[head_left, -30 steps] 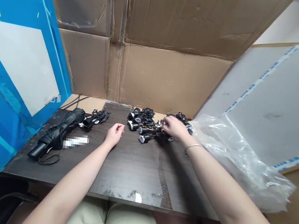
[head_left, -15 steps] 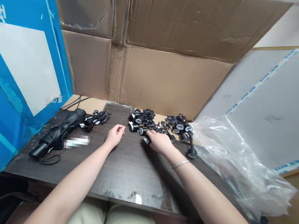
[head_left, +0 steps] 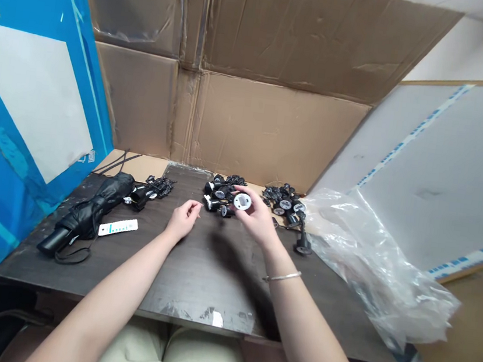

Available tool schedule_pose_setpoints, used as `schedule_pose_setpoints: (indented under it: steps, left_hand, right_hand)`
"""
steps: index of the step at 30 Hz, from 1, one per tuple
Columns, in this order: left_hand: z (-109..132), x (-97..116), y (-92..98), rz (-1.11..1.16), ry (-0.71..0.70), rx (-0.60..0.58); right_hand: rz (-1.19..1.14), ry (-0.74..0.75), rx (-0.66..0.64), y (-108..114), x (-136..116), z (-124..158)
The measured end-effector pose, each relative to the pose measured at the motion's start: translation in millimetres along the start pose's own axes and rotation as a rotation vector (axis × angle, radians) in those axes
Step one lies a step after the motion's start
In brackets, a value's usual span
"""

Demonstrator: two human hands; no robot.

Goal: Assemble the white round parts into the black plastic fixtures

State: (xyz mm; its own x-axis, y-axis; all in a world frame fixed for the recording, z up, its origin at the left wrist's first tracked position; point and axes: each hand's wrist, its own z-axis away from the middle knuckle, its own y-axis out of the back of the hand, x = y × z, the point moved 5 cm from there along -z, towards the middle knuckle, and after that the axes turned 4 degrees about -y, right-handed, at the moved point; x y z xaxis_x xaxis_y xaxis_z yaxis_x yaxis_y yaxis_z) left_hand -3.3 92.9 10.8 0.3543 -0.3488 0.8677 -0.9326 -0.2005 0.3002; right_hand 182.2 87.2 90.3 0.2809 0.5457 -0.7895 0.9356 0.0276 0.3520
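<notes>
Fingers of the right hand (head_left: 259, 212) are clamped around a round white-faced black part (head_left: 242, 201), held up over a heap of matching parts (head_left: 220, 192) on the dark wooden table (head_left: 211, 286); I've got the left hand (head_left: 182, 222) loosely curled, empty, just beside them.

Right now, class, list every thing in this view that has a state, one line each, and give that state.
right hand: holding a part
round white-faced black part: held up, white face showing
left hand: empty
black parts: loose in heaps
black umbrella: folded shut
clear plastic sheet: crumpled
</notes>
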Motion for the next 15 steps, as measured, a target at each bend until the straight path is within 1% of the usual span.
schedule_pose_setpoints:
  steps: [3, 5, 7, 10, 12, 15]
  left_hand:
    - [2.7, 10.1, -0.3, -0.023, -0.065, -0.013]
    - [4.4, 14.4, -0.1, -0.024, -0.109, -0.02]
    - [6.0, 17.0, 0.3, -0.022, -0.152, -0.025]
    - [8.3, 19.2, 0.1, -0.014, -0.185, -0.035]
    - [9.6, 21.3, -1.0, -0.015, -0.189, -0.042]
    - [10.9, 26.1, -2.2, -0.042, -0.22, -0.036]
  right_hand:
    - [-0.058, 0.041, 0.042, -28.5, 0.9, -7.0]
    - [-0.034, 0.066, 0.071, -43.5, 0.7, -7.8]
    - [0.006, 0.133, 0.081, -54.4, -3.0, -4.2]
    - [0.056, 0.239, 0.078, -62.9, -9.6, 6.4]
    - [0.067, 0.257, 0.076, -64.7, -11.0, 13.5]
    - [0.053, 0.245, 0.068, -65.3, -9.4, 20.8]
